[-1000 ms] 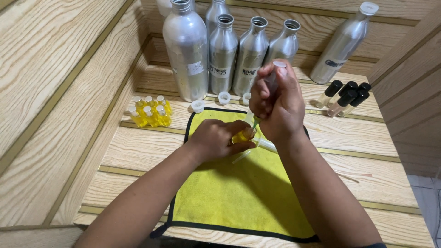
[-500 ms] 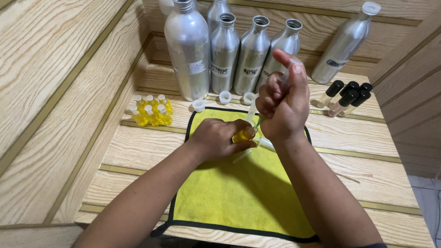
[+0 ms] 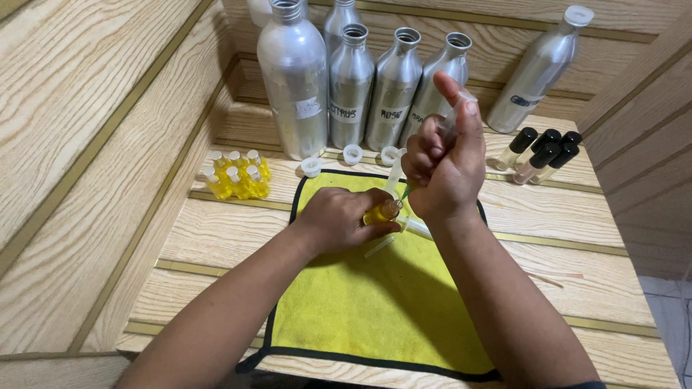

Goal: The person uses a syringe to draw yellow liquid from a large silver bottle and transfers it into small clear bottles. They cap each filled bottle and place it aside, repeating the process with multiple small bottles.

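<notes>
Right hand (image 3: 441, 169) is closed around a clear syringe (image 3: 445, 128), fingers wrapped on the barrel and thumb on top of the plunger. A second ago the thumb sat low over the plunger head; it is now raised and extended, so the plunger appears drawn out or released. The hand itself has hardly shifted.

Syringe tip points down at the mouth of a small yellow-filled vial (image 3: 380, 212). Left hand (image 3: 344, 218) grips this vial, fingers closed round it, holding it tilted on the yellow cloth (image 3: 375, 302). Vial position unchanged across the interval.

Judgement: dosing into the vial is under way or between strokes; liquid level inside the barrel cannot be read.

Surroundings unchanged: five open silver bottles (image 3: 348, 86) at the back of the wooden worktop (image 3: 562, 245), a capped one (image 3: 537, 68) leaning to the right, six filled yellow vials (image 3: 236, 175) at left, black-capped roller bottles (image 3: 542, 153) at right, loose white plugs (image 3: 352, 153) by the cloth edge.
</notes>
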